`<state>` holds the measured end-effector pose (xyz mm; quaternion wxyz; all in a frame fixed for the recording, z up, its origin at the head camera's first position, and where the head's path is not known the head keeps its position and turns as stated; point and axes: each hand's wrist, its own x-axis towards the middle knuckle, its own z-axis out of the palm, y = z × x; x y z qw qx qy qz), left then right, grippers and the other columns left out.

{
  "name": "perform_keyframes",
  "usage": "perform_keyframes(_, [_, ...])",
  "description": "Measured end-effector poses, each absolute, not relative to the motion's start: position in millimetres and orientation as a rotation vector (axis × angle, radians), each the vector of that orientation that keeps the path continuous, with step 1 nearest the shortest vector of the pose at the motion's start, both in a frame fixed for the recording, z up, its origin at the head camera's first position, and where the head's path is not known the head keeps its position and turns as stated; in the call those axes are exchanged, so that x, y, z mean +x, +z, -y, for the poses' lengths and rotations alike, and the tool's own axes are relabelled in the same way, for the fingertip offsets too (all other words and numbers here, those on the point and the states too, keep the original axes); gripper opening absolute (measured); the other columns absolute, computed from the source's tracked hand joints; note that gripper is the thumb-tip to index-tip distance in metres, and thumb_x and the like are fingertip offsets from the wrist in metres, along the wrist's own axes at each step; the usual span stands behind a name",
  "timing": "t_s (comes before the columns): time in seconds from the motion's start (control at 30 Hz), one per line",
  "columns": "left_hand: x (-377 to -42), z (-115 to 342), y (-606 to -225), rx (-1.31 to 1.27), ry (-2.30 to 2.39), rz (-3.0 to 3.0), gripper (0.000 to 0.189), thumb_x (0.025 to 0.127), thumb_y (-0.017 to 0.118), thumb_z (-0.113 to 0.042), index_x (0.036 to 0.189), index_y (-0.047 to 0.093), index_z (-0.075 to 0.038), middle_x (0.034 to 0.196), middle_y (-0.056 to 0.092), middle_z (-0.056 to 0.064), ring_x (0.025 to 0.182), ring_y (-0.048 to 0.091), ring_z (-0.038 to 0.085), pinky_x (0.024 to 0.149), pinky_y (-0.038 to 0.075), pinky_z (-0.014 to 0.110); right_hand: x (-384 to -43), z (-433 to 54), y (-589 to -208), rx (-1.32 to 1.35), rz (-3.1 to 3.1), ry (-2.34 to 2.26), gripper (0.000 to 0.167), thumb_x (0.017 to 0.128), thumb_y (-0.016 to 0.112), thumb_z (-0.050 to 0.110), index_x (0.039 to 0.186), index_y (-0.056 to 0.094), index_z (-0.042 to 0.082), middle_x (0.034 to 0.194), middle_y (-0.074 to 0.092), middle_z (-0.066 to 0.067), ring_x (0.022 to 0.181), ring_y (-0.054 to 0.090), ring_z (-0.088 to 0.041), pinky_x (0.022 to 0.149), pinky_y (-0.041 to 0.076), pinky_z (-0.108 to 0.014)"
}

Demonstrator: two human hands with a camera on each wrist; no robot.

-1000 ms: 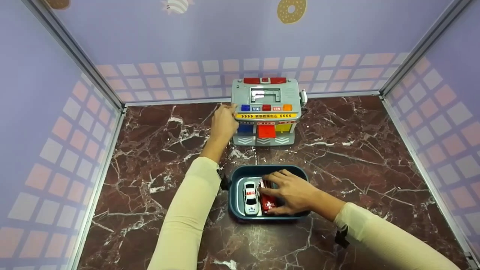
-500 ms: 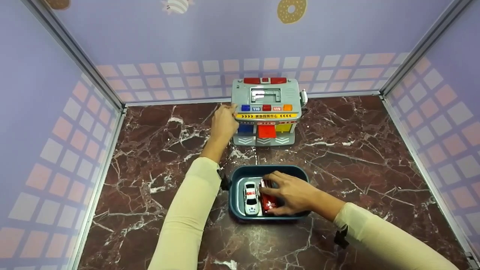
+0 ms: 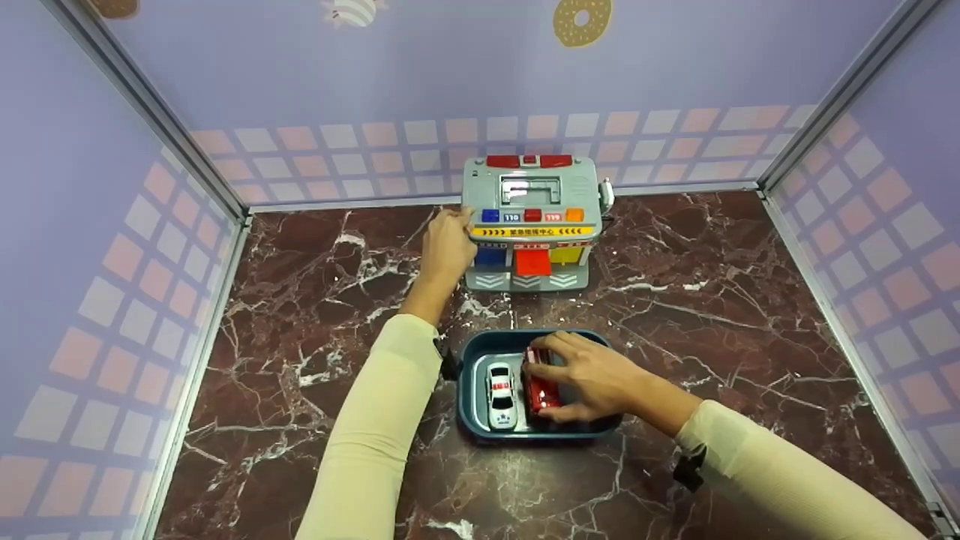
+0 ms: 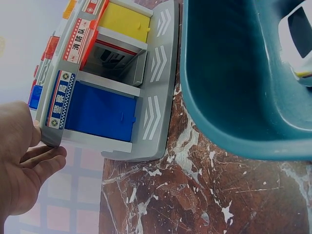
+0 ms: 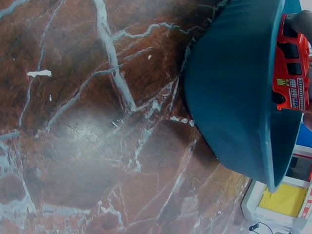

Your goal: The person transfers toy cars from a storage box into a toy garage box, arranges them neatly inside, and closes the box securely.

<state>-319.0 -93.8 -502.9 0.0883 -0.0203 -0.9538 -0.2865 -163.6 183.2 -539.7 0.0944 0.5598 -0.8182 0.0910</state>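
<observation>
My right hand grips a red toy fire truck by its two ends, over the right half of a dark teal tub. In the right wrist view the fire truck shows above the tub's rim. A white toy police car lies in the tub's left half. Farther back, my left hand holds the left front roof corner of a grey toy emergency station, thumb on top and fingers beneath. Its red door is swung up; the blue door and yellow door are down.
The station stands near the purple back wall, behind the tub. A white handset-like part sits on its right side. Printed walls enclose the brown marbled tabletop at left and right.
My right hand has raised the fire truck and shifted it slightly right, away from the police car. My left hand keeps its hold on the station.
</observation>
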Motion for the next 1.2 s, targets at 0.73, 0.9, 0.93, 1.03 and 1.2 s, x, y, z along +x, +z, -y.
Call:
perform_keyframes(0.73, [-318,94,-501,-0.052,-0.877,2.824,0.041,0.101,0.068,-0.003,0.139,0.078,-0.012,0.135,0.076,0.019,0.125,0.074,0.041,0.109,0.061,0.051,-193,-202,-513,1.544,2.398,0.341,0.064,0.089,0.083,0.058,0.136,0.074,0.015,0.142,0.065,-0.023,0.124,0.067,-0.039,0.11,0.06,-0.058])
perform_keyframes(0.9, [-317,94,-501,-0.046,-0.885,2.824,0.038,0.102,0.068,-0.005,0.138,0.078,-0.01,0.135,0.076,0.018,0.126,0.074,0.041,0.11,0.061,0.051,-202,-207,-510,1.497,2.45,0.372,0.064,0.09,0.083,0.057,0.138,0.074,0.015,0.142,0.065,-0.022,0.124,0.066,-0.037,0.11,0.059,-0.056])
perform_keyframes(0.93, [-317,93,-500,-0.043,-0.885,2.827,0.037,0.103,0.068,-0.005,0.138,0.078,-0.01,0.135,0.076,0.018,0.126,0.074,0.042,0.11,0.061,0.051,-204,-209,-509,1.488,2.459,0.368,0.065,0.09,0.083,0.056,0.138,0.074,0.014,0.142,0.065,-0.022,0.123,0.066,-0.037,0.11,0.059,-0.056])
perform_keyframes(1.03, [-317,93,-500,-0.031,-0.89,2.834,0.038,0.102,0.069,-0.005,0.138,0.078,-0.011,0.136,0.075,0.017,0.126,0.074,0.042,0.111,0.06,0.05,-208,-212,-508,1.461,2.482,0.359,0.066,0.09,0.083,0.056,0.14,0.074,0.013,0.142,0.065,-0.022,0.121,0.066,-0.038,0.109,0.059,-0.056])
perform_keyframes(1.2, [-317,93,-501,-0.039,-0.878,2.837,0.039,0.102,0.068,-0.005,0.139,0.078,-0.012,0.136,0.076,0.018,0.126,0.074,0.041,0.111,0.06,0.05,-216,-216,-507,1.425,2.514,0.351,0.065,0.092,0.081,0.056,0.14,0.073,0.012,0.142,0.064,-0.024,0.119,0.065,-0.04,0.107,0.058,-0.058])
